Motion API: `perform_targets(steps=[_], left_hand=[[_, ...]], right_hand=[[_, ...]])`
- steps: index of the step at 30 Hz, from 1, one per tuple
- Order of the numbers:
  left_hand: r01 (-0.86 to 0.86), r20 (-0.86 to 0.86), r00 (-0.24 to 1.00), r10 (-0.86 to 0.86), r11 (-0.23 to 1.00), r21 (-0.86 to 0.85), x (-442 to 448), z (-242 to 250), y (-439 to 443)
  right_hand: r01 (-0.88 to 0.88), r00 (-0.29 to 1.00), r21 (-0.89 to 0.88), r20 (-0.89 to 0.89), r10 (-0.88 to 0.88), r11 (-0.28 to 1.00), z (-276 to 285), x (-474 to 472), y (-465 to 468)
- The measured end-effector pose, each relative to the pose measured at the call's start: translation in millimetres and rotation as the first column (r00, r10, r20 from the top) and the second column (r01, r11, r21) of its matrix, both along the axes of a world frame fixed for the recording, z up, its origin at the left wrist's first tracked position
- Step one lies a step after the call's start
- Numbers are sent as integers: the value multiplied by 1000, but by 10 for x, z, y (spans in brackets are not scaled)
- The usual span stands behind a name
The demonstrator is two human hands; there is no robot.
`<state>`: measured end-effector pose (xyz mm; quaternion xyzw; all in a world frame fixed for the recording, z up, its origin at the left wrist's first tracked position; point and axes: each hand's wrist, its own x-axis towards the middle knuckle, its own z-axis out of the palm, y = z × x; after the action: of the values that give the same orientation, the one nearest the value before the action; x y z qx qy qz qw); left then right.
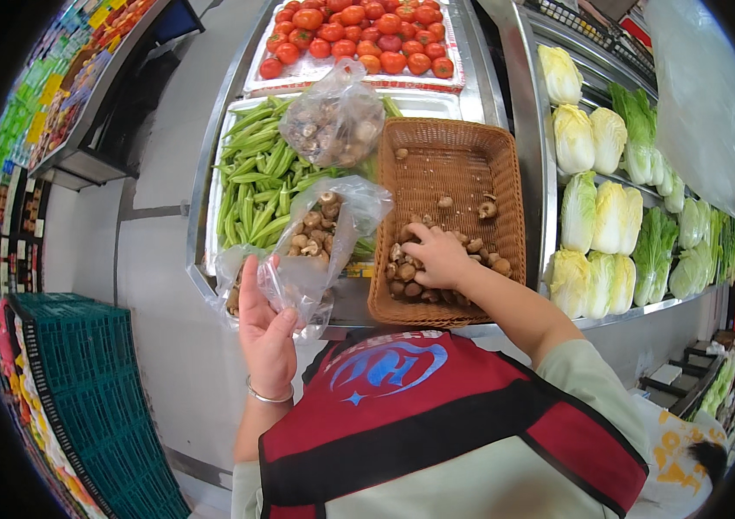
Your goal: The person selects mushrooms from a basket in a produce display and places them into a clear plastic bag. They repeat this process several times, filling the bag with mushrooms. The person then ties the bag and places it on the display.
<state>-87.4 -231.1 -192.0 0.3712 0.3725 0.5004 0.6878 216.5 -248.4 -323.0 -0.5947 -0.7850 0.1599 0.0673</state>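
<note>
A brown wicker basket (451,146) holds shiitake-like mushrooms (406,272), heaped at its near end with a few loose ones farther back. My right hand (438,256) reaches into that heap with bent fingers; the fingertips are hidden, so I cannot tell whether they grip a mushroom. At the left, my left hand (270,331) has the edge of a clear plastic bag (296,282) between thumb and fingers. Mushrooms show through the plastic beside it. Another clear bag (331,123), filled with mushrooms and gathered at the top, rests on okra (257,175).
Tomatoes (354,39) fill a white tray beyond the okra. Napa cabbages (575,207) line a metal-edged shelf to the right, under a hanging plastic sheet (708,117). Green plastic crates (91,383) stand at lower left. Part of a person's printed clothing (672,447) shows at lower right.
</note>
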Motion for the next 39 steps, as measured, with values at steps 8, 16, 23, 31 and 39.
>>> perform_targets(steps=[8,16,23,31,39], left_hand=[[-4,-40,999,4,1000,-12,56,27,-23],[38,8,999,-38,999,17,13,-64,-34],[70,55,996,-72,996,47,22,-81,-43],[-80,105,992,77,996,27,-58,-163,89],[-48,107,993,46,999,12,4,-101,58]], right_hand=[[128,991,-27,-40,-129,991,-47,-57,-133],[148,540,-492,-686,-487,858,676,16,284],[-256,51,-683,-716,-696,684,694,-1171,1105],[-137,811,-271,-583,-49,953,847,-963,1091],[220,828,-411,-401,-392,885,746,542,146]])
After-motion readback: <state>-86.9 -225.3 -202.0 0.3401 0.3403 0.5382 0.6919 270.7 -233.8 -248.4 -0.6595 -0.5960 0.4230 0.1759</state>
